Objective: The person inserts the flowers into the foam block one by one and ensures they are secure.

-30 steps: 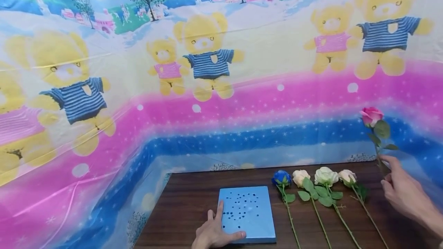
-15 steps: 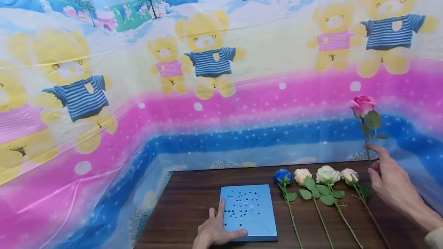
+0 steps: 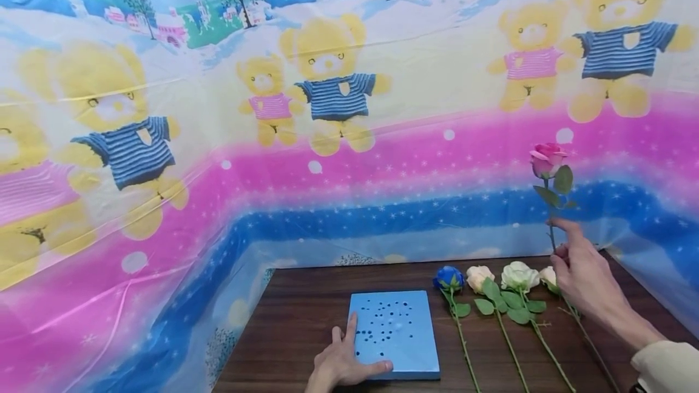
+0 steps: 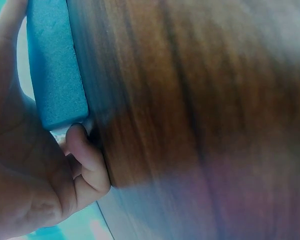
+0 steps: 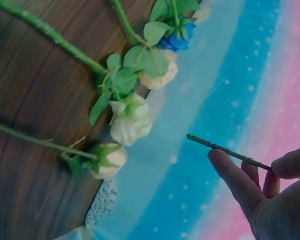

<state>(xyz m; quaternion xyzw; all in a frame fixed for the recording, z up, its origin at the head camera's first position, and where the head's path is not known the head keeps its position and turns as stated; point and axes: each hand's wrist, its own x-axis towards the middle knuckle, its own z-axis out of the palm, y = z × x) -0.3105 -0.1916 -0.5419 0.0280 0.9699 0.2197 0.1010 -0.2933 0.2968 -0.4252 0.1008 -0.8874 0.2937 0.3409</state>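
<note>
My right hand [image 3: 588, 281] pinches the stem of a pink rose [image 3: 548, 161] and holds it upright above the back right of the table. In the right wrist view the lower stem [image 5: 225, 150] runs out between fingers and thumb, its cut end bare; the bloom is outside that view. A square light-blue foam block [image 3: 409, 347], dotted with small dark holes, lies flat on the table. Against its front left corner rests my left hand [image 3: 341, 361], index finger along the left edge, thumb over the front edge. The left wrist view shows the block's rough side [image 4: 57, 65] beside curled lower fingers.
Right of the block, several roses lie in a row, stems toward me: a blue rose [image 3: 449, 278], a cream rose [image 3: 479, 278], a white rose [image 3: 519, 276] and a pale one [image 3: 548, 278] partly behind my right hand. A teddy-bear curtain [image 3: 349, 199] stands behind the dark wooden table [image 3: 295, 308].
My right hand has moved left and slightly up with the pink rose, now overlapping the rightmost lying rose. The left hand and the foam block have stayed in place.
</note>
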